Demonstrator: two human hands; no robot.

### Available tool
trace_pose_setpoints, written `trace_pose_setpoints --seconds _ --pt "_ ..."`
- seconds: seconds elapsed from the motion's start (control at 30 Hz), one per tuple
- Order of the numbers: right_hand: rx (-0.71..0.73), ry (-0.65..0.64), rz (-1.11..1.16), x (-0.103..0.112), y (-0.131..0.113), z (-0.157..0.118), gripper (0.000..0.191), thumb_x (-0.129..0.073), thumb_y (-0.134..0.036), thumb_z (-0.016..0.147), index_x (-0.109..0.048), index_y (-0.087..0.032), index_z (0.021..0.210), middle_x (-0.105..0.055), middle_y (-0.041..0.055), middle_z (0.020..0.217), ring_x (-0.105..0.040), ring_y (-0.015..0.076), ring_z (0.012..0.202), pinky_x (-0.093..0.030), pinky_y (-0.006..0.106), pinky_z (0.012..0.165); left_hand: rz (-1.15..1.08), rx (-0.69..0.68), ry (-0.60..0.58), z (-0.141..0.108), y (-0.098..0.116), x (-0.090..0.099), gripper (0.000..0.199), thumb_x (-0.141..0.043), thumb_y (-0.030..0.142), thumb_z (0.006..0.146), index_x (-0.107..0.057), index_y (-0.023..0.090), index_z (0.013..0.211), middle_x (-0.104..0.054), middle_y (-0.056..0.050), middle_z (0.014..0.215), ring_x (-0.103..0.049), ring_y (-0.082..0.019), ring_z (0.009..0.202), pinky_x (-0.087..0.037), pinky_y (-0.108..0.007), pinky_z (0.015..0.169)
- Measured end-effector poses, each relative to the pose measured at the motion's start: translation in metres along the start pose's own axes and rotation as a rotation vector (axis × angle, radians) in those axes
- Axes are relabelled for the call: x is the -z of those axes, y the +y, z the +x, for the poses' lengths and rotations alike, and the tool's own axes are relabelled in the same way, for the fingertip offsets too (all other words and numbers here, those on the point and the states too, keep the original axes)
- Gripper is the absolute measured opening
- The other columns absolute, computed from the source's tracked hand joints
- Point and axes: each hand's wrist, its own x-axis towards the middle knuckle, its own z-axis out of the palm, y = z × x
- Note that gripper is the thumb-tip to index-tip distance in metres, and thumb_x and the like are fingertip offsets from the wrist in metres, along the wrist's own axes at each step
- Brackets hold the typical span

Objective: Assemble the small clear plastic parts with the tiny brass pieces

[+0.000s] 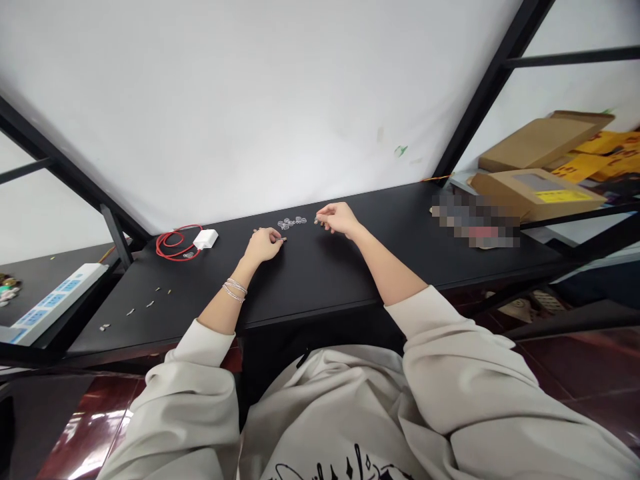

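My left hand (264, 245) rests low over the black tabletop, its fingers bent together. A tiny brownish piece (283, 239) shows at its fingertips, too small to name. A little to the right, my right hand (339, 219) is in a pinch, thumb against forefinger. Something small and pale (317, 220) sticks out of that pinch, and I cannot make out what it is. Between the hands, slightly farther back, lies a loose cluster of small clear round pieces (292, 223). Several tiny pale pieces (150, 304) are scattered on the table's left part.
A white charger (205, 239) with a coiled red cable (165, 245) lies on the left of the black table (310, 287). A power strip (60, 303) is beyond its left edge. Open cardboard boxes (540, 193) stand at the right, beside a pixelated patch. A white wall (280, 107) rises behind.
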Motion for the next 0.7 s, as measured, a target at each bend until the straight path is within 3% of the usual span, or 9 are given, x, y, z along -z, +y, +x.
trace_pose_setpoints --seconds 0.1,0.27,0.47,0.7 --pt "-0.035 -0.117 0.167 -0.007 -0.006 -0.006 0.009 -0.079 -0.019 0.086 -0.074 -0.013 0.089 -0.080 0.0121 0.096 -0.061 0.0082 0.050 -0.047 0.019 0.043 0.021 -0.013 0.051 0.000 0.001 -0.001 0.024 -0.073 0.030 0.086 -0.075 0.019 0.106 -0.072 -0.008 0.096 -0.068 -0.024 0.095 -0.053 -0.037 0.091" --pt "-0.092 -0.258 0.312 -0.019 -0.017 -0.020 0.013 -0.083 -0.018 0.083 -0.071 -0.014 0.087 -0.081 0.0118 0.099 -0.065 0.0096 0.051 -0.045 0.018 0.040 -0.094 -0.192 0.084 -0.001 0.006 -0.004 0.021 -0.073 0.032 0.086 -0.075 0.020 0.104 -0.071 -0.005 0.096 -0.067 -0.020 0.088 -0.053 -0.035 0.091" --pt "-0.063 -0.340 0.311 -0.027 -0.019 -0.028 0.012 -0.083 -0.019 0.083 -0.071 -0.015 0.084 -0.081 0.0099 0.092 -0.067 0.0110 0.052 -0.046 0.017 0.040 -0.184 -0.271 0.017 -0.003 0.009 -0.006 0.023 -0.069 0.039 0.091 -0.076 0.020 0.101 -0.074 -0.006 0.097 -0.066 -0.016 0.078 -0.053 -0.030 0.082" --pt "-0.036 -0.369 0.292 -0.028 -0.019 -0.029 0.015 -0.085 -0.019 0.081 -0.072 -0.014 0.084 -0.081 0.0099 0.091 -0.067 0.0108 0.053 -0.047 0.017 0.040 -0.217 -0.280 0.052 -0.003 0.006 -0.006 0.022 -0.068 0.038 0.092 -0.078 0.020 0.100 -0.075 -0.005 0.096 -0.061 -0.014 0.070 -0.052 -0.028 0.074"
